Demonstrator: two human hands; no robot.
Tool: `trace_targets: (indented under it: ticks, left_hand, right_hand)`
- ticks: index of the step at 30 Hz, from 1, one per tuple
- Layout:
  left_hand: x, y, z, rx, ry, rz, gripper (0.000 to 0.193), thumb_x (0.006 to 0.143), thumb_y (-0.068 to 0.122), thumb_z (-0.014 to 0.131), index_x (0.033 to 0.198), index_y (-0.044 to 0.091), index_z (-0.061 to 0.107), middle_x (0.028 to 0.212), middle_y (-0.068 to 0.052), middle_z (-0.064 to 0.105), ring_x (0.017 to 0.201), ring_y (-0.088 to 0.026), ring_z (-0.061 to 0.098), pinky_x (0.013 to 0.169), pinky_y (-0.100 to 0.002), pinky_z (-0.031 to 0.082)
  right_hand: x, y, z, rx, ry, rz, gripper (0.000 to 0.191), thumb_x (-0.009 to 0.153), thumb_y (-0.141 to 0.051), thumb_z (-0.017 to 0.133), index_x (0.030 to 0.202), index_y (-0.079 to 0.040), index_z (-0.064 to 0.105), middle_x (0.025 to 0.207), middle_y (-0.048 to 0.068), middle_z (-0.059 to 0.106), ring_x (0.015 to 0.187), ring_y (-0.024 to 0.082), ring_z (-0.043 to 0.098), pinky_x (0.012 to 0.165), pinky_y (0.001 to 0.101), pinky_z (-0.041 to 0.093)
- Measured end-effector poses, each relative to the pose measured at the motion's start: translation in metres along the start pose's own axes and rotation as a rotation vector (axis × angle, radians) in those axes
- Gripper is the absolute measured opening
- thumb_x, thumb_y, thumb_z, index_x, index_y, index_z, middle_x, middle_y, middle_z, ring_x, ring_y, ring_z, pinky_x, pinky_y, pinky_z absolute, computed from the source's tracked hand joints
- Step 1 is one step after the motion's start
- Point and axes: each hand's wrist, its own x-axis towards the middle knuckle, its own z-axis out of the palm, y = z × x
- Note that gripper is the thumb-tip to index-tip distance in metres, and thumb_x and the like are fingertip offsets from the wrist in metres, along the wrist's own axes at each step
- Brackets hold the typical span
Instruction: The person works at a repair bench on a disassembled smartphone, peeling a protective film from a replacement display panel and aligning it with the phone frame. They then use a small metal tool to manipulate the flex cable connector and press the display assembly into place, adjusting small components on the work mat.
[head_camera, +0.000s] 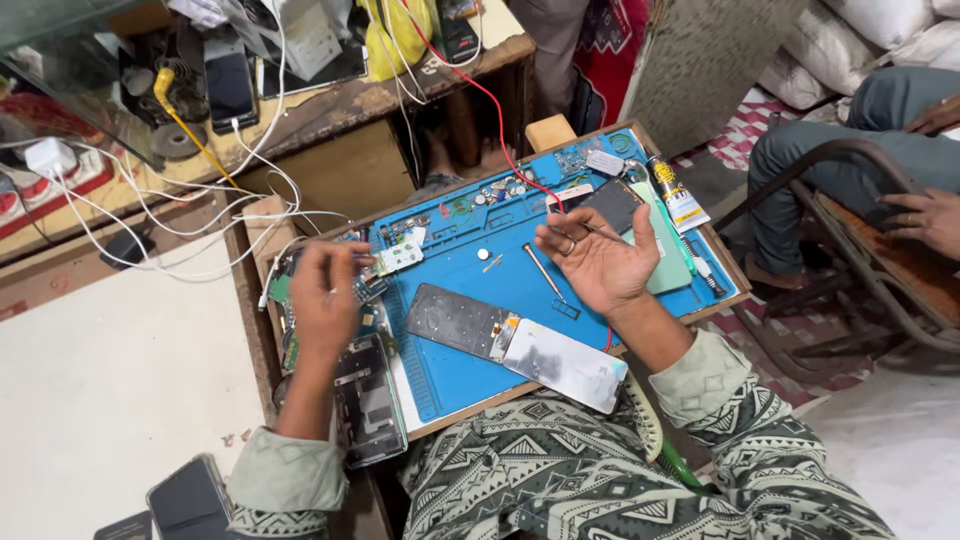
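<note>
Small circuit board (398, 257): pale, with connector; pinched in the fingers of the left hand (322, 300), held just above the left edge of the blue mat (470, 270). Left hand closed on the board.

Right hand (598, 262): raised over the mat's middle, palm up, fingers spread and loose; a thin tool or probe seems to lie across the fingertips, though a firm grip cannot be confirmed. A red wire (490, 100) runs down to the mat near this hand.

Screen panel (515, 345): long, dark and silvery, lying flat on the mat's near edge, apart from both hands.

Opened phone (368, 400): back off, insides bare, just off the mat's left near corner, below the left hand.

Screwdriver (545, 275): on the mat, under the right hand.

Glue tube (677, 195): at the mat's far right corner.

Small parts and screws: scattered along the mat's far edge.

Progress, by judgement: disassembly well along; the phone lies opened, screen apart, one board lifted out. Refitting and closing remain.

Wooden surface (330, 110) beyond the mat: chargers, white cables.
</note>
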Motion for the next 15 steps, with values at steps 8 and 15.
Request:
trace_targets:
  ticks: [8, 15]
  left_hand:
    - [0.027, 0.004, -0.095, -0.819, 0.414, -0.223, 0.012, 0.113, 0.026, 0.064, 0.111, 0.014, 0.065, 0.105, -0.001, 0.072, 0.083, -0.012, 0.068, 0.072, -0.026, 0.054]
    - [0.013, 0.018, -0.155, -0.985, 0.418, -0.079, 0.027, 0.116, 0.036, 0.066, 0.102, 0.014, 0.062, 0.095, 0.005, 0.063, 0.083, -0.006, 0.061, 0.072, -0.021, 0.050]
  right_hand:
    - [-0.011, -0.007, 0.001, 0.253, -0.102, 0.017, 0.091, 0.093, -0.083, 0.046, 0.124, 0.000, 0.068, 0.131, 0.021, 0.071, 0.119, 0.039, 0.068, 0.107, 0.0508, 0.050]
    - [-0.010, -0.008, -0.004, 0.088, -0.068, 0.013, 0.091, 0.094, -0.084, 0.048, 0.121, 0.000, 0.068, 0.125, 0.022, 0.073, 0.114, 0.038, 0.070, 0.105, 0.0499, 0.052]
